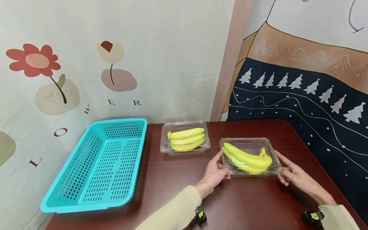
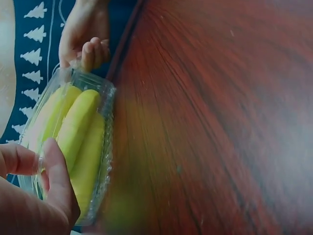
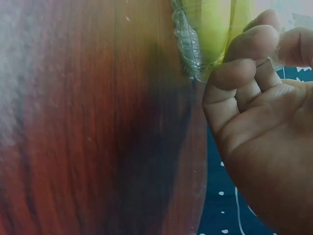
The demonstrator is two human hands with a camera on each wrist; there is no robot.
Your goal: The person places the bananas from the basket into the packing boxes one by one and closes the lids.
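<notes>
A clear plastic clamshell box (image 1: 247,142) with a bunch of yellow bananas (image 1: 250,161) inside is between my two hands at the right of the table. My left hand (image 1: 214,175) holds its left side, index finger along the edge and thumb at the near corner; in the left wrist view thumb and finger pinch the rim. On the opposite side my right hand (image 1: 297,179) grips the right edge, its index finger stretched along the side and the other fingers curled. The lid is closed over the bananas.
Another clear clamshell box (image 1: 165,145) holding bananas (image 1: 187,139) stands at the table's back edge. To the left lies a turquoise plastic basket (image 1: 135,188) with slotted walls. A printed cloth (image 1: 178,64) hangs behind the dark red table (image 1: 241,204).
</notes>
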